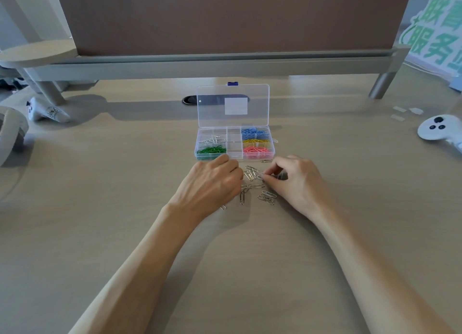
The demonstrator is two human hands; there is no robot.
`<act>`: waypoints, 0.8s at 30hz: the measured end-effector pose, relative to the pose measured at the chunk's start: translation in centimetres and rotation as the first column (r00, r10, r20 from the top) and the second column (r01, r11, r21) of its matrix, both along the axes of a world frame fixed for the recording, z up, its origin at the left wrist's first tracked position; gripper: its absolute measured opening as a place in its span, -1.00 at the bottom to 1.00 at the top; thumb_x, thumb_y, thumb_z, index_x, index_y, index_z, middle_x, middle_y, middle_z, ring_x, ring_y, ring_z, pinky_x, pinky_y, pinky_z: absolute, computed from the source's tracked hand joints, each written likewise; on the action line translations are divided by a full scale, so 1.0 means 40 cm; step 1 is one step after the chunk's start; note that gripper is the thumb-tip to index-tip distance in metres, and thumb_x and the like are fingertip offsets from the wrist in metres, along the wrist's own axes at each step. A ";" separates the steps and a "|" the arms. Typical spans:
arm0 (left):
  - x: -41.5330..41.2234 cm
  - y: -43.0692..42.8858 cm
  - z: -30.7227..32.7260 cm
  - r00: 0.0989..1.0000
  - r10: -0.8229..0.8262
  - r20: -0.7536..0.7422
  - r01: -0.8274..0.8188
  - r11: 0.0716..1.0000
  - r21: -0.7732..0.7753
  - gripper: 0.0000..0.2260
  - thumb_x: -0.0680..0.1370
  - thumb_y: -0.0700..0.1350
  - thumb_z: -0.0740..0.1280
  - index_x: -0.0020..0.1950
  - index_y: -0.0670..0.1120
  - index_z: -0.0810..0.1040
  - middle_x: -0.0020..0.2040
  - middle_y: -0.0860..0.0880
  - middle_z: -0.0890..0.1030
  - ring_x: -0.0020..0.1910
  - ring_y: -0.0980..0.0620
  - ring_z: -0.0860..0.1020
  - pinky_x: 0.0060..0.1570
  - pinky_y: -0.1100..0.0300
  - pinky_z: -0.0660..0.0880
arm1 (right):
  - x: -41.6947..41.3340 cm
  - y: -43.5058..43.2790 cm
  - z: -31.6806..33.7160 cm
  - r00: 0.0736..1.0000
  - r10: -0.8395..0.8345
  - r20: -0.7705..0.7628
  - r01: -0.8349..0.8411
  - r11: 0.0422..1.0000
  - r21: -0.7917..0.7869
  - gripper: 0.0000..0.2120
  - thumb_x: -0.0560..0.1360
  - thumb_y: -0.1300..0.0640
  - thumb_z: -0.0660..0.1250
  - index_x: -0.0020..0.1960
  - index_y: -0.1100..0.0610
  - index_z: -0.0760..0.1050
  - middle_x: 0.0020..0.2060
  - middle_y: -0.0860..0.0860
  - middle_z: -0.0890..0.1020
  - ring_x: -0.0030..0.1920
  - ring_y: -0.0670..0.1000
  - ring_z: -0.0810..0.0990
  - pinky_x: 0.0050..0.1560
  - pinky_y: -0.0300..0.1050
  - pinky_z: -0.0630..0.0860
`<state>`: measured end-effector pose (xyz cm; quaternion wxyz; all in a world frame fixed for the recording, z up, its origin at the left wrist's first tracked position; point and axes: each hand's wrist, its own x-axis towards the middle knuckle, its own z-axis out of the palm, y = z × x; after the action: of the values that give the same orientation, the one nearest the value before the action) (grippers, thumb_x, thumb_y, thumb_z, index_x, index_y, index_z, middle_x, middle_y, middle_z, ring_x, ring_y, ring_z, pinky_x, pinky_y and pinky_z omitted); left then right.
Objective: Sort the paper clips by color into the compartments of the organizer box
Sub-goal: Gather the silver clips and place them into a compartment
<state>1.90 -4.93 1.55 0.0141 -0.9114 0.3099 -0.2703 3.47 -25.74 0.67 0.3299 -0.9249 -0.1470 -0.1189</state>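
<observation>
A clear organizer box [234, 156] stands open on the desk, its lid [233, 105] upright. Its compartments hold silver clips [212, 140], green clips [211, 150], blue clips [254, 132], yellow clips [255, 141] and pink clips [255, 150]; the middle ones look empty. Several loose silver paper clips [257, 185] lie on the desk just in front of the box. My left hand [212, 183] rests curled at the pile's left edge, its fingertips hidden. My right hand [297, 181] pinches a silver clip at the pile's right side.
A white controller [440, 130] lies at the right, another controller [47, 111] at the far left beside a grey headset [10, 131]. A partition with metal legs [380, 85] runs along the back. A green sign [437, 28] stands at the back right.
</observation>
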 end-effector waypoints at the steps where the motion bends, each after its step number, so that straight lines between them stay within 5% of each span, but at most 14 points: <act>1: 0.001 0.001 0.000 1.000 0.002 -0.003 -0.002 1.000 0.000 -0.79 0.56 -0.11 0.25 -0.25 -0.05 0.56 -0.28 0.06 0.54 -0.23 0.04 0.52 -0.50 0.21 0.21 | 0.002 -0.001 -0.002 1.000 -0.009 -0.005 0.009 1.000 0.020 -0.90 0.40 0.02 0.49 -0.21 -0.02 0.58 -0.24 -0.08 0.56 -0.24 -0.13 0.55 -0.23 -0.19 0.46; 5: 0.007 0.006 0.000 0.999 0.017 -0.027 -0.017 1.000 -0.021 -0.73 0.58 -0.05 0.17 -0.21 -0.03 0.59 -0.25 0.08 0.55 -0.18 0.05 0.54 -0.53 0.19 0.28 | 0.005 0.001 -0.005 1.000 -0.019 -0.006 0.019 0.998 0.059 -0.90 0.41 0.03 0.48 -0.21 -0.03 0.57 -0.24 -0.12 0.56 -0.24 -0.14 0.55 -0.19 -0.18 0.47; 12: 0.005 0.032 0.001 0.993 -0.004 -0.116 -0.013 0.988 -0.152 -0.86 0.58 0.00 0.31 -0.11 0.02 0.62 -0.17 0.13 0.57 -0.10 0.06 0.51 -0.52 0.16 0.35 | -0.003 0.002 0.007 0.999 -0.001 0.041 -0.004 0.994 0.113 -0.91 0.41 0.06 0.49 -0.21 -0.01 0.59 -0.27 -0.12 0.58 -0.22 -0.11 0.53 -0.19 -0.17 0.43; 16: -0.001 0.034 0.018 0.952 0.003 -0.306 -0.039 0.993 -0.112 -0.82 0.54 0.14 0.31 0.00 0.11 0.65 -0.06 0.17 0.57 0.03 0.13 0.49 -0.34 0.17 0.39 | -0.015 0.014 0.022 0.999 0.049 0.012 -0.051 0.980 0.194 -0.91 0.41 0.10 0.50 -0.22 0.04 0.60 -0.34 -0.13 0.62 -0.30 -0.16 0.53 -0.29 -0.39 0.34; 18: 0.001 0.029 0.027 0.959 0.030 -0.283 -0.040 0.999 -0.030 -0.80 0.55 0.15 0.29 0.03 0.13 0.65 -0.04 0.16 0.57 0.06 0.13 0.48 -0.30 0.19 0.36 | -0.018 0.016 0.024 0.998 0.056 -0.002 -0.054 0.974 0.222 -0.90 0.41 0.10 0.51 -0.22 0.05 0.61 -0.35 -0.13 0.63 -0.30 -0.15 0.54 -0.30 -0.40 0.35; 24: 0.008 -0.010 0.051 0.994 -0.006 -0.114 0.031 0.975 0.219 -0.84 0.38 -0.15 0.47 -0.39 -0.04 0.56 -0.42 0.07 0.50 -0.29 0.01 0.51 -0.56 0.19 0.38 | -0.029 0.018 0.037 1.000 0.026 0.009 -0.027 0.952 0.305 -0.93 0.41 0.15 0.50 -0.20 0.10 0.62 -0.33 -0.12 0.63 -0.36 -0.27 0.50 -0.36 -0.46 0.30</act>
<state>2.21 -5.33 3.57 0.0950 -0.9151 0.3465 -0.1828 2.32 -25.04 2.15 0.4698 -0.8606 -0.1402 -0.1381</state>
